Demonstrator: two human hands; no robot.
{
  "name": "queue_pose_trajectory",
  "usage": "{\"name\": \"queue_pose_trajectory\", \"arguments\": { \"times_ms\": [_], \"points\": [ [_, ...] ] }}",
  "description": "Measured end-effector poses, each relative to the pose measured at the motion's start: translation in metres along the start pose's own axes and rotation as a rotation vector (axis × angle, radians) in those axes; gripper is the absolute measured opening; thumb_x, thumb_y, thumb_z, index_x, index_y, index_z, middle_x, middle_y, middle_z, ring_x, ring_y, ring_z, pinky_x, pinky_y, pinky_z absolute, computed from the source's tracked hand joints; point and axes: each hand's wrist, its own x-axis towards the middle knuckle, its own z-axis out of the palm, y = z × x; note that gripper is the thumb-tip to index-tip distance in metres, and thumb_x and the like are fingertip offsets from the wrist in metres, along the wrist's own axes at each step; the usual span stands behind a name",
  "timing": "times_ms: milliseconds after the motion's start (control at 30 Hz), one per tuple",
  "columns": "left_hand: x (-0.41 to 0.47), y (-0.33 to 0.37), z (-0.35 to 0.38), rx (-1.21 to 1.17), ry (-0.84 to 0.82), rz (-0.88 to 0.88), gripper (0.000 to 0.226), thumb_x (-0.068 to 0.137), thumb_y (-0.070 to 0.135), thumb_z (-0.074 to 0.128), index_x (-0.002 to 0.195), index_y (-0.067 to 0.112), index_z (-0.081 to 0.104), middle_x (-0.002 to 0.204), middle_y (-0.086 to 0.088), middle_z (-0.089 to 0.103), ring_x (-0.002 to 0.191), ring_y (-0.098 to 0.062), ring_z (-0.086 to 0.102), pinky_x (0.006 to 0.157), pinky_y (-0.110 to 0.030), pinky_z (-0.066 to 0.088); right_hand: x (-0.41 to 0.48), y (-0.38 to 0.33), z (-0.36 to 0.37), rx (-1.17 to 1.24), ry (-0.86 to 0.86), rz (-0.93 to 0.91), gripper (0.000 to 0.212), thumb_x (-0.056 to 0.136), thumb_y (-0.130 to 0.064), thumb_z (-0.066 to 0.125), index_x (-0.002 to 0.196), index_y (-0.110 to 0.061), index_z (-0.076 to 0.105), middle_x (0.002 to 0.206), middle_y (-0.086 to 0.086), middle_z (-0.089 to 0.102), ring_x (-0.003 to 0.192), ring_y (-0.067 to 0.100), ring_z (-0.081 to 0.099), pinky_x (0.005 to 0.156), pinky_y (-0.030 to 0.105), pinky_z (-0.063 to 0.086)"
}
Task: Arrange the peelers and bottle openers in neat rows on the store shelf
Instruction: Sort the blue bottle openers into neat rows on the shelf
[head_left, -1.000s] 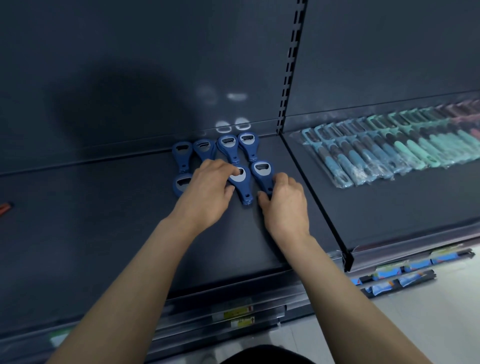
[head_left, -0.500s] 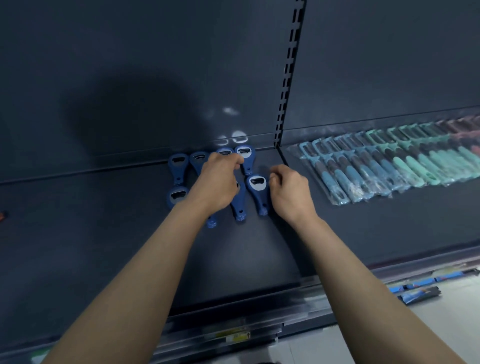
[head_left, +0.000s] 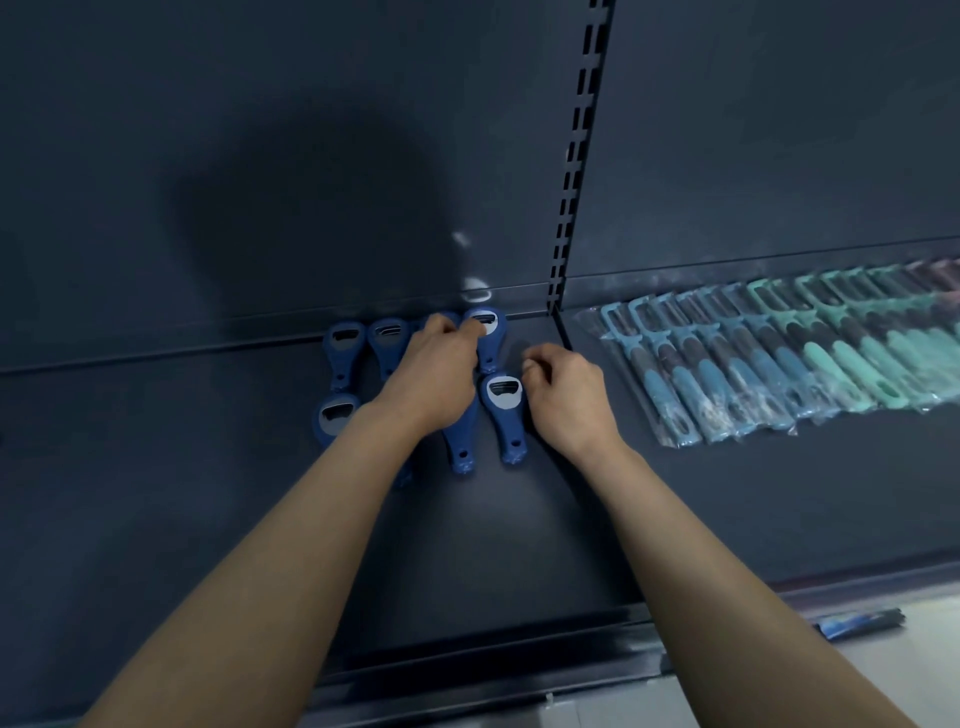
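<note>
1. The blue bottle openers (head_left: 343, 345) lie flat on the left bay of the shelf (head_left: 208, 493). They sit far back at its right end, in two rows, with their heads towards the back panel (head_left: 260, 130).
2. The left hand (head_left: 431, 369) reaches over the back row. Its fingers are bent, with the tips on the head of the back-right opener (head_left: 488, 338). Whether the thumb pinches it I cannot tell. It is probably nudging that opener square with its neighbours.
3. The right hand (head_left: 566, 397) sits just right of the front-right opener (head_left: 504, 415). Its fingers are curled in with nothing seen inside them. It likely serves as a stop for the rows' right edge.
4. The left forearm covers part of the front row, so how straight that row lies cannot be fully judged.
5. Past the slotted upright (head_left: 576, 156), bagged peelers (head_left: 753, 364) overlap in one slanted row on the right bay. Their colour runs from blue through teal to pinkish at the far right. That row looks finished.
6. No brand or writing is legible on the openers, the bags or the blue packet (head_left: 857, 621) at the near right.
</note>
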Motion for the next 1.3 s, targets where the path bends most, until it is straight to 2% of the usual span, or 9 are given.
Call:
{"name": "queue_pose_trajectory", "arguments": {
  "times_ms": [100, 367, 500, 700, 800, 900, 1000, 1133, 1300],
  "points": [
    [0.0, 0.0, 0.001, -0.01, 0.017, 0.004, 0.049, 0.085, -0.002, 0.04, 0.132, 0.012, 0.042, 0.12, -0.009, 0.042, 0.109, -0.026, 0.043, 0.099, -0.039, 0.041, 0.001, 0.001, 0.0, 0.006, -0.005, -0.012, 0.025, 0.097, -0.01, 0.043, 0.109, -0.004, 0.063, 0.093, 0.012, 0.067, 0.085, 0.023, 0.059, 0.073, 0.026, 0.044],
    [-0.001, -0.003, 0.003, -0.084, 0.018, 0.007, 0.052, 0.087, -0.002, 0.04, 0.136, 0.015, 0.038, 0.123, -0.003, 0.042, 0.114, -0.021, 0.044, 0.103, -0.035, 0.039, 0.002, 0.003, 0.002, 0.019, 0.002, -0.015, 0.025, 0.097, -0.011, 0.044, 0.112, -0.004, 0.063, 0.094, 0.011, 0.066, 0.079, 0.015, 0.054, 0.063, 0.012, 0.033],
    [-0.005, -0.008, 0.001, -0.133, 0.038, 0.012, 0.057, 0.085, -0.004, 0.041, 0.137, 0.018, 0.037, 0.125, -0.001, 0.042, 0.116, -0.02, 0.043, 0.098, -0.036, 0.044, 0.0, 0.0, 0.0, 0.033, 0.011, -0.014, 0.025, 0.097, -0.011, 0.044, 0.111, -0.003, 0.063, 0.091, 0.008, 0.064, 0.082, 0.018, 0.056, 0.064, 0.012, 0.033],
    [-0.024, -0.023, -0.017, -0.14, 0.152, 0.076, 0.048, 0.087, -0.007, 0.038, 0.127, 0.015, 0.051, 0.119, -0.002, 0.051, 0.115, -0.019, 0.043, 0.101, -0.033, 0.038, -0.008, 0.001, -0.005, 0.019, 0.048, 0.03, 0.025, 0.097, -0.011, 0.045, 0.114, -0.004, 0.062, 0.092, 0.004, 0.062, 0.081, 0.012, 0.052, 0.064, 0.008, 0.032],
    [-0.037, -0.031, -0.019, -0.102, 0.168, 0.138, 0.037, 0.089, -0.003, 0.044, 0.119, 0.013, 0.058, 0.112, -0.001, 0.057, 0.111, -0.017, 0.047, 0.097, -0.032, 0.039, -0.012, -0.002, -0.006, -0.01, 0.112, 0.047, 0.024, 0.096, -0.012, 0.047, 0.113, -0.005, 0.063, 0.101, 0.009, 0.067, 0.088, 0.018, 0.058, 0.074, 0.017, 0.041],
    [-0.047, -0.037, -0.018, -0.082, 0.138, 0.163, 0.032, 0.088, -0.001, 0.051, 0.116, 0.013, 0.06, 0.111, -0.001, 0.057, 0.109, -0.016, 0.046, 0.095, -0.029, 0.038, -0.016, -0.013, -0.006, -0.019, 0.141, -0.02, 0.019, 0.094, -0.011, 0.05, 0.106, -0.007, 0.064, 0.096, 0.009, 0.067, 0.089, 0.021, 0.061, 0.08, 0.029, 0.049],
    [-0.048, -0.042, -0.016, -0.013, 0.07, 0.202, 0.034, 0.086, 0.001, 0.055, 0.117, 0.016, 0.059, 0.114, 0.002, 0.054, 0.111, -0.016, 0.041, 0.099, -0.031, 0.034, -0.022, -0.025, -0.003, -0.038, 0.078, -0.072, 0.016, 0.092, -0.011, 0.052, 0.1, -0.009, 0.066, 0.085, 0.005, 0.066, 0.08, 0.02, 0.06, 0.076, 0.03, 0.05],
    [-0.043, -0.042, -0.017, 0.105, 0.006, 0.26, 0.037, 0.086, 0.006, 0.059, 0.121, 0.019, 0.058, 0.118, 0.004, 0.049, 0.115, -0.017, 0.035, 0.099, -0.025, 0.028, -0.032, -0.031, 0.003, -0.105, -0.003, -0.055, 0.018, 0.091, -0.015, 0.053, 0.1, -0.013, 0.068, 0.091, 0.009, 0.07, 0.084, 0.026, 0.063, 0.078, 0.038, 0.053],
    [-0.032, -0.04, -0.018, 0.231, -0.076, 0.304, 0.029, 0.086, 0.008, 0.06, 0.111, 0.023, 0.06, 0.115, 0.009, 0.043, 0.11, -0.02, 0.035, 0.093, -0.024, 0.029, -0.04, -0.031, 0.004, -0.164, -0.019, -0.031, 0.021, 0.09, -0.016, 0.052, 0.104, -0.015, 0.068, 0.094, 0.011, 0.069, 0.086, 0.03, 0.063, 0.078, 0.04, 0.054]
  ]
}}
